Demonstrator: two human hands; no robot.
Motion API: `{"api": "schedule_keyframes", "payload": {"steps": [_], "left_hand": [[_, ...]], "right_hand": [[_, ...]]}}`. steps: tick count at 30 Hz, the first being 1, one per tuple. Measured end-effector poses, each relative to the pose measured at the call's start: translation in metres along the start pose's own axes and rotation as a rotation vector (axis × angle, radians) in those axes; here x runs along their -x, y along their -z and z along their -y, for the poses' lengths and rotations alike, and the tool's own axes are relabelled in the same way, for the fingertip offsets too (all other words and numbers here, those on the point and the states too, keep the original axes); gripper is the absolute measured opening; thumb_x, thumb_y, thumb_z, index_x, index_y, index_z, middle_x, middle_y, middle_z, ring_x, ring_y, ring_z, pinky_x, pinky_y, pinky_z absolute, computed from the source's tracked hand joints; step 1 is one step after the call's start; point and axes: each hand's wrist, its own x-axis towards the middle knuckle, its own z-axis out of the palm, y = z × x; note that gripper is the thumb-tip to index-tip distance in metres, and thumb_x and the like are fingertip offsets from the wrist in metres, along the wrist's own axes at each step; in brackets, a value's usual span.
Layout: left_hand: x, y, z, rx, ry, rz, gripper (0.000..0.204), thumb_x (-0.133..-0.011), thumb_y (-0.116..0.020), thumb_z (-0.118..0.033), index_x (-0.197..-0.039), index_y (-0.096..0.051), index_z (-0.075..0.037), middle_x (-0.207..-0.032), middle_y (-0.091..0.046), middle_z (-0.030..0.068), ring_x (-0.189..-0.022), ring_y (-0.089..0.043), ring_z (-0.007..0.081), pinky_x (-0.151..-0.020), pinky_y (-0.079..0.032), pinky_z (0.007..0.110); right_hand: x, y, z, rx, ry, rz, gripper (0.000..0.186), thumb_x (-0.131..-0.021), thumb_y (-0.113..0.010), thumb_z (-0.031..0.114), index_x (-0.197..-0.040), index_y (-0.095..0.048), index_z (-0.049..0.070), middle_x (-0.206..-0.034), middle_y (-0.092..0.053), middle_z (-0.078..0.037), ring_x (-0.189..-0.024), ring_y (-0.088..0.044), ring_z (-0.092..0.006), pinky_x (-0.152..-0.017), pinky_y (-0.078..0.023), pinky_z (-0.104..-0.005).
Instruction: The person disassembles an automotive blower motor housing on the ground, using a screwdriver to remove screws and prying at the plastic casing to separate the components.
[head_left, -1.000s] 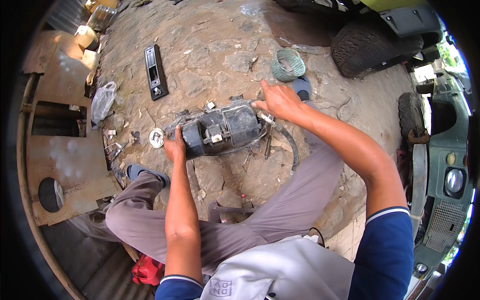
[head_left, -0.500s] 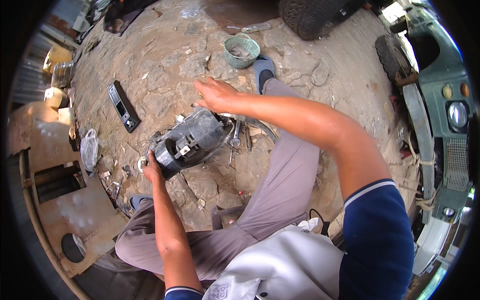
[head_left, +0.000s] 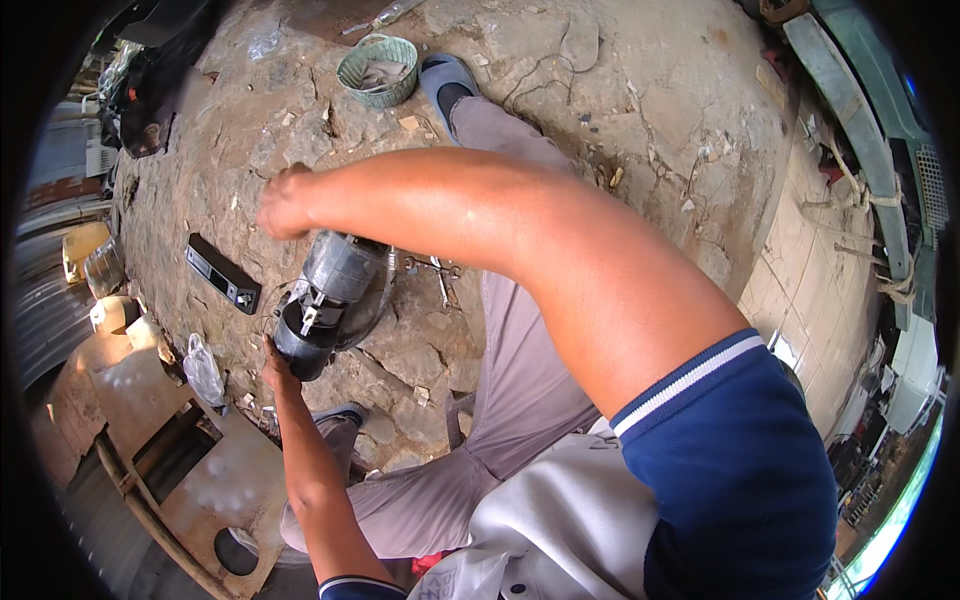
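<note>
A black cylindrical housing (head_left: 345,266) lies on the stony ground before me, with a cut-out in its side showing light-coloured metal parts. My left hand (head_left: 277,368) grips its near end, the thumb along the rim and the other fingers mostly hidden. Just past the far end is my right hand (head_left: 285,203), curled into a fist; whatever it may hold cannot be made out. My right forearm crosses over that end and hides part of it. A dark hose (head_left: 384,310) curves along the housing's right side. Metal wrenches (head_left: 441,272) lie to the right.
To the left is a long black panel-like case (head_left: 222,274), with a clear plastic bag (head_left: 203,370) nearer me. A green basket (head_left: 378,97) with grey cloth stands ahead by my foot. Rusty sheet metal (head_left: 215,500) lies at left; a vehicle bumper (head_left: 850,110) is at right.
The whole view has swung to the right. Over the housing's far end, my right fist has shifted leftward, and the forearm now covers more of it. My left hand keeps its grip.
</note>
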Motion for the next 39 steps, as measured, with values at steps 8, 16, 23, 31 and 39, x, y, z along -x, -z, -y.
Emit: {"api": "schedule_keyframes", "payload": {"steps": [8, 16, 23, 31, 39], "left_hand": [[0.002, 0.003, 0.003, 0.043, 0.019, 0.062, 0.097, -0.075, -0.08, -0.065, -0.129, -0.06, 0.012, -0.134, -0.061, 0.0214, -0.111, -0.066, 0.0357, -0.098, -0.053, 0.049], [0.007, -0.011, 0.001, 0.037, -0.008, -0.038, 0.091, -0.076, -0.08, -0.064, -0.116, -0.065, 0.016, -0.116, -0.068, 0.0199, -0.093, -0.067, 0.0307, -0.086, -0.055, 0.046], [-0.022, 0.009, 0.027, -0.068, -0.025, -0.13, 0.092, -0.075, -0.078, -0.068, -0.119, -0.067, 0.013, -0.114, -0.07, 0.021, -0.099, -0.067, 0.0323, -0.09, -0.052, 0.045], [0.015, -0.009, 0.006, -0.121, -0.056, -0.138, 0.086, -0.079, -0.077, -0.065, -0.116, -0.068, 0.013, -0.112, -0.071, 0.0227, -0.099, -0.067, 0.0344, -0.088, -0.051, 0.044], [-0.011, -0.003, 0.019, -0.206, -0.099, -0.177, 0.097, -0.076, -0.075, -0.07, -0.112, -0.066, 0.019, -0.114, -0.069, 0.0275, -0.102, -0.068, 0.035, -0.091, -0.051, 0.044]], "right_hand": [[-0.005, -0.001, 0.009, 0.085, -0.051, -0.048, 0.031, -0.095, -0.054, 0.021, -0.115, -0.074, 0.008, -0.109, -0.075, -0.012, -0.094, -0.073, -0.0271, -0.066, -0.058, -0.0487], [0.001, -0.035, -0.005, 0.17, 0.306, -0.509, 0.025, -0.095, -0.052, 0.018, -0.098, -0.073, 0.005, -0.102, -0.075, -0.017, -0.099, -0.072, -0.0329, -0.076, -0.057, -0.0539], [0.0, 0.012, 0.015, 0.002, -0.094, -0.111, 0.033, -0.095, -0.051, 0.024, -0.099, -0.077, 0.004, -0.103, -0.075, -0.017, -0.098, -0.074, -0.0307, -0.077, -0.059, -0.0453], [0.013, -0.009, 0.007, 0.345, 0.351, -0.032, 0.038, -0.099, -0.045, 0.016, -0.133, -0.054, 0.0, -0.118, -0.07, -0.021, -0.106, -0.07, -0.0349, -0.09, -0.057, -0.0468], [0.002, 0.032, 0.017, 0.114, -0.125, 0.135, 0.038, -0.099, -0.045, 0.016, -0.132, -0.057, 0.003, -0.116, -0.071, -0.021, -0.107, -0.07, -0.0319, -0.086, -0.057, -0.0444]]}}
